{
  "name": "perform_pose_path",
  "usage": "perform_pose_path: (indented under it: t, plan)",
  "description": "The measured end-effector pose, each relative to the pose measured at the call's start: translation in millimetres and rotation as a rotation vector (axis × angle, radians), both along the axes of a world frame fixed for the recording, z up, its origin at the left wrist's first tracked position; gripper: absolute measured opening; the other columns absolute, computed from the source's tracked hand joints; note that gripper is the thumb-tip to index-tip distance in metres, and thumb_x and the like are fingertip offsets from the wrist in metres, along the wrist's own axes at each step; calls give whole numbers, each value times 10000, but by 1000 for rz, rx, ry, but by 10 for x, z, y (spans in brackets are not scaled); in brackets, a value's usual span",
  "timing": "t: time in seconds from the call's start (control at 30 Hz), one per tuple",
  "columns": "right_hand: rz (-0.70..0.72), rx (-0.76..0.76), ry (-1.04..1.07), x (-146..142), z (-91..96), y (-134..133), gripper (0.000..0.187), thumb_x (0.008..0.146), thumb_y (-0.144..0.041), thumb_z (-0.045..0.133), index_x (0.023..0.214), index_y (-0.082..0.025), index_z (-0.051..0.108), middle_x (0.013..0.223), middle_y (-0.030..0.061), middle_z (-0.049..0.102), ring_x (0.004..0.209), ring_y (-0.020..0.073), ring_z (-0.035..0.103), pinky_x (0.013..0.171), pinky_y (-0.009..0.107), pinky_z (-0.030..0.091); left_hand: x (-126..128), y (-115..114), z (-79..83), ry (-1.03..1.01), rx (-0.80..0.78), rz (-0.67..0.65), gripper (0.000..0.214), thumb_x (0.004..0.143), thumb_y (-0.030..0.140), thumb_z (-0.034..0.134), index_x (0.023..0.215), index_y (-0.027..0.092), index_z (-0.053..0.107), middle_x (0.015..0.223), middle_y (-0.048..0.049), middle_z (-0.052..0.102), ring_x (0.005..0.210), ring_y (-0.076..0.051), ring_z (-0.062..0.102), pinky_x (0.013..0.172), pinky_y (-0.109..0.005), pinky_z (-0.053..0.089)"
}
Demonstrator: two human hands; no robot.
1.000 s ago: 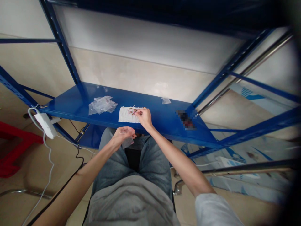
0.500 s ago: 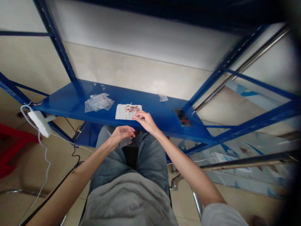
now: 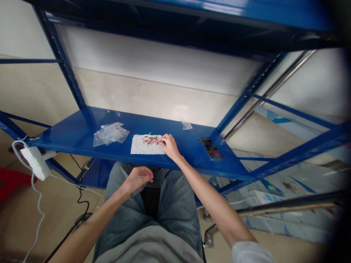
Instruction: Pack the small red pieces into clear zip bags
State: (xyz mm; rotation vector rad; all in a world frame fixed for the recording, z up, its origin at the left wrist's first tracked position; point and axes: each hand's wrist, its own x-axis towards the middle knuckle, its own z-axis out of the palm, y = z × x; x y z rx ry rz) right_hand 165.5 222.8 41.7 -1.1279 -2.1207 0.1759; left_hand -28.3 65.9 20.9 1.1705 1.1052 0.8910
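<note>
A white cloth piece, perhaps a pouch, lies flat on the blue shelf near its front edge. On it is a small heap of pink and brown bits, too small to name surely. My right hand reaches over the cloth's right side, its thumb and fingers pinched at the heap's right end; what they pinch is hidden. Below the shelf edge, over my lap, my left hand curls round a clear plastic bag. Part of that bag hangs under the hand.
A pile of clear plastic bags lies left on the shelf, and one small bag at the back. A blurred dark object sits at the right. A white power strip with cables hangs at the shelf's left end.
The view has tilted up. My right hand has moved forward from the cloth's front right part to the heap. My left hand still holds the bag over my lap, less of it hanging in sight.
</note>
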Motion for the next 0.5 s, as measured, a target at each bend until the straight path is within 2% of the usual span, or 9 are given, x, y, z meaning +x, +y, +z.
perform_pose_path:
  t: [0.13, 0.27, 0.4, 0.5]
  plan:
    - [-21, 29, -36, -10, 15, -42, 73, 825, -180, 687, 860, -216, 740, 894, 64, 610, 909, 225, 502, 842, 366, 399, -44, -22, 95, -122, -46, 17, 333, 694, 432, 781, 842, 148, 691, 767, -96, 724, 763, -194, 678, 688, -280, 500]
    - [-45, 48, -96, -31, 14, -63, 64, 830, -181, 676, 863, -209, 723, 916, 73, 599, 936, 242, 485, 848, 380, 398, -78, -7, 184, -253, -91, 28, 371, 679, 442, 800, 875, 148, 688, 827, -101, 730, 808, -201, 683, 748, -307, 516]
    - [-54, 59, -58, -56, 79, -128, 94, 867, -188, 619, 879, -208, 710, 967, 85, 590, 990, 260, 471, 895, 406, 384, -96, 10, 151, -290, -79, 36, 362, 647, 407, 831, 837, 144, 671, 828, -86, 720, 841, -209, 681, 756, -305, 515]
    - [-14, 50, 41, -108, 208, -321, 120, 896, -225, 587, 919, -222, 705, 988, 77, 590, 1024, 260, 469, 941, 423, 372, -108, -13, 110, -302, -45, 18, 324, 666, 384, 821, 824, 144, 671, 849, -75, 712, 860, -201, 673, 784, -305, 506]
